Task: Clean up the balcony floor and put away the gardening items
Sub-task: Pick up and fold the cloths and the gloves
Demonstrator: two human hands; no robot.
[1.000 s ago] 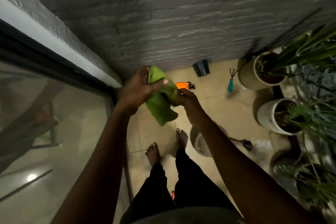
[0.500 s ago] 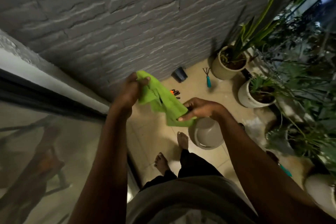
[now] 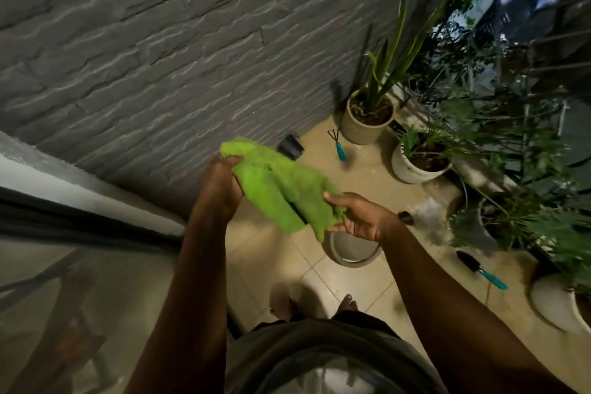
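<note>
Green cloth (image 3: 281,189) gripped by left hand (image 3: 220,189), pinched by right hand (image 3: 358,217).

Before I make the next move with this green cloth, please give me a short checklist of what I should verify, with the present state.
1. Both hands hold the green cloth: ok; the left hand grips its top, the right hand pinches its lower edge.
2. Cloth opened flat: not ok, crumpled.
3. The hand rake put away: not ok, it lies on the floor.
4. The trowel put away: not ok, on the floor.
5. Cloth damp: cannot tell.
</note>
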